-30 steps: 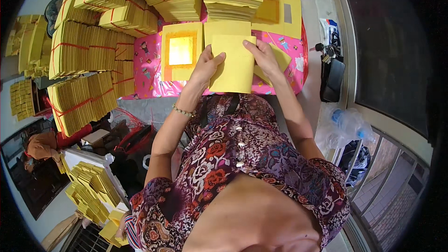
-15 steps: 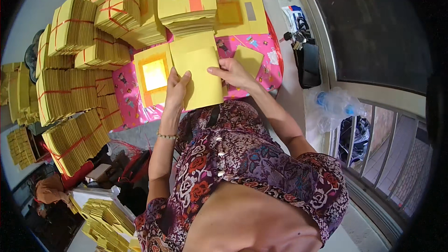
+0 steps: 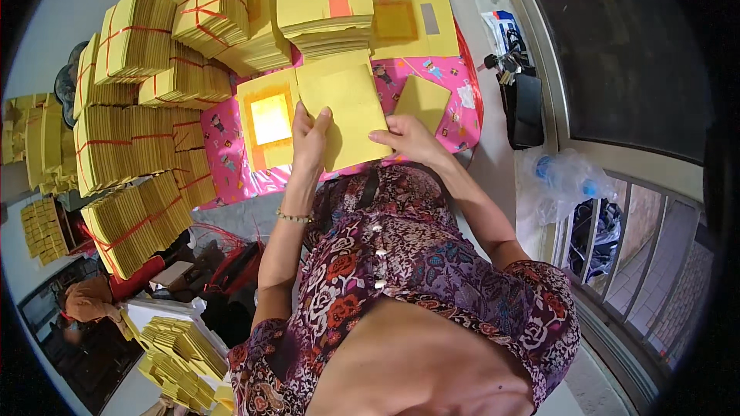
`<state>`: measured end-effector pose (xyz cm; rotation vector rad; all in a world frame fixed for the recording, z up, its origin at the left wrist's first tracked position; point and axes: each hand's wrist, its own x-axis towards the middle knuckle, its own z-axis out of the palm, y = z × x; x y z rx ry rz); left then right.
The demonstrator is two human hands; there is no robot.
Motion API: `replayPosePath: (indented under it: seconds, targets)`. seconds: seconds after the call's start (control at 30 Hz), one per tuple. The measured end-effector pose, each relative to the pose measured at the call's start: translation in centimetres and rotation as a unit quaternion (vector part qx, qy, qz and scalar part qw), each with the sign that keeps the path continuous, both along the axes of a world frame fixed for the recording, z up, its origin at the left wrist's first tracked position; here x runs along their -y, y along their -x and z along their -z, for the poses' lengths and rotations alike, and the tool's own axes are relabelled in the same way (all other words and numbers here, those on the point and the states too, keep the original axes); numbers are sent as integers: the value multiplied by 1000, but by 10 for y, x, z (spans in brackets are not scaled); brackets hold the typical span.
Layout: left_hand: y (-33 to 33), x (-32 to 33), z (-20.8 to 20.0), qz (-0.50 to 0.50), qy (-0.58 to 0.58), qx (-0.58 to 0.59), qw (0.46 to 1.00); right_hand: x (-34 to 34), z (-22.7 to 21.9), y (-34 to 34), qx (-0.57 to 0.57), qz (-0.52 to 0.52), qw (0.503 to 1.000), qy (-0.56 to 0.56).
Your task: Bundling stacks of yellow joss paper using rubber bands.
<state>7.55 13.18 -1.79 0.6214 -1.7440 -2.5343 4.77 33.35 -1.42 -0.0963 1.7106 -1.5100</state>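
From where I stand, the person's left hand (image 3: 310, 139) is mostly closed, gripping the left side of a smooth yellow rectangular paper sheet (image 3: 351, 117), thumb on its face. The right hand (image 3: 415, 141) has the opposite edge, thumb laid flat on top and fingers bent at the side; how they sit underneath I can't tell. The sheet is held between these 2 hands, just in front of the person's waist, at the near edge of a table covered with a shiny pink plastic cloth printed with cartoon figures (image 3: 221, 150).

Just beside the left hand lies a yellow paper piece with a bright gold square bordered in orange (image 3: 271, 121). To the right rests a small plain yellow rectangle (image 3: 424, 104). Beyond the hands rises a thick stack of yellow paper topped by a grey square and a red-orange strip (image 3: 338, 4), and on the left are piled bundles of yellow paper tied with red ribbon (image 3: 127, 142). A beaded bracelet (image 3: 295, 219) circles the left wrist
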Motion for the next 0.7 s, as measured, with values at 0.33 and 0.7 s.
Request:
replayPosePath:
  seconds: [0.33, 0.7]
  targets:
    - [-8, -11, -4, 44, 11, 27, 999, -15, -18, 3, 14, 59, 998, 25]
    - [10, -38, 3, 124, -4, 0, 992, -33, 12, -4, -52, 182, 980, 55]
